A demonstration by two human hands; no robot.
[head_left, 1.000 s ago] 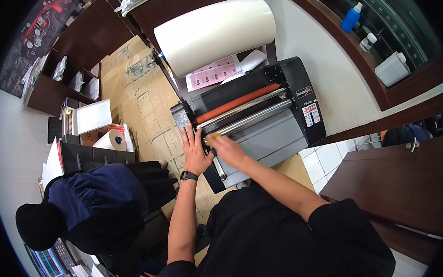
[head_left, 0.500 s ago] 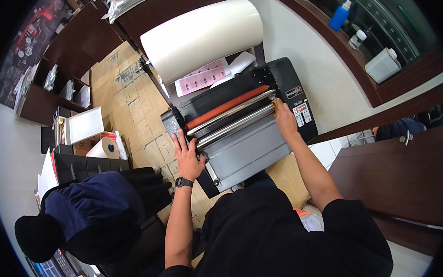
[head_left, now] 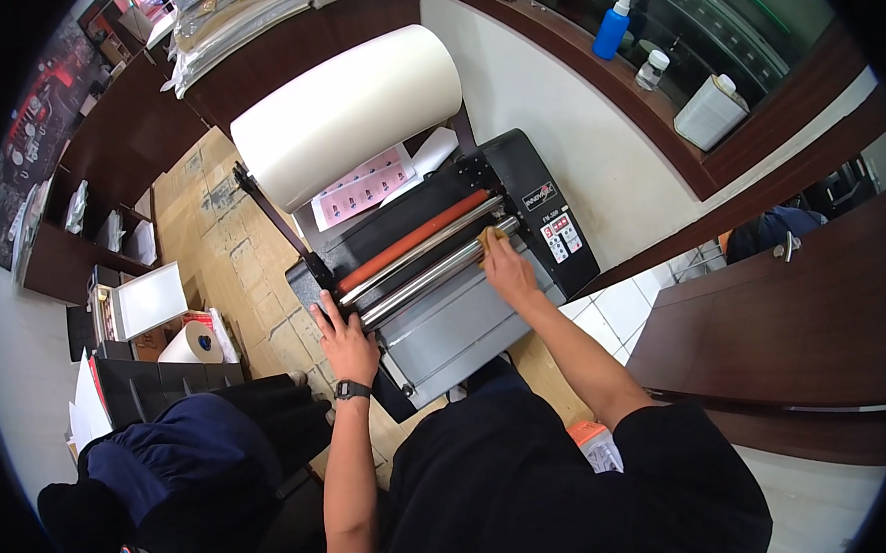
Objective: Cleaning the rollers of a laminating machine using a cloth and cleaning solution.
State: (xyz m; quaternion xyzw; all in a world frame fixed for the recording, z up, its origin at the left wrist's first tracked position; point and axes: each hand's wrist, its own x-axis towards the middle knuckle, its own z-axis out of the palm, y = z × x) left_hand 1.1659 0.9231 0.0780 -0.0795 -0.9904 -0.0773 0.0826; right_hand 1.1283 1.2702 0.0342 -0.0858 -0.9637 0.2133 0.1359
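Observation:
A black and grey roll laminator (head_left: 451,336) stands in front of me, with a red roller (head_left: 416,240) and shiny steel rollers (head_left: 428,275) across it. My right hand (head_left: 511,273) is closed on a small yellowish-brown cloth (head_left: 493,239) and presses it to the front steel roller near its right end. The fingers hide part of the cloth. On the machine's left end rests my left hand (head_left: 349,347), fingers spread, beside the roller ends. Behind the rollers hangs a large white film roll (head_left: 349,116), above a pink printed sheet (head_left: 363,188).
At the left, a person in dark clothes (head_left: 187,455) sits close by. On the right-hand ledge stand a blue spray bottle (head_left: 611,29), a small clear bottle (head_left: 652,70) and a white can (head_left: 711,112). A brown wooden door (head_left: 776,329) is at the right.
My right hand has slid the cloth a short way left along the steel roller from its right end. My left hand stays on the machine's left end. The whole view has shifted.

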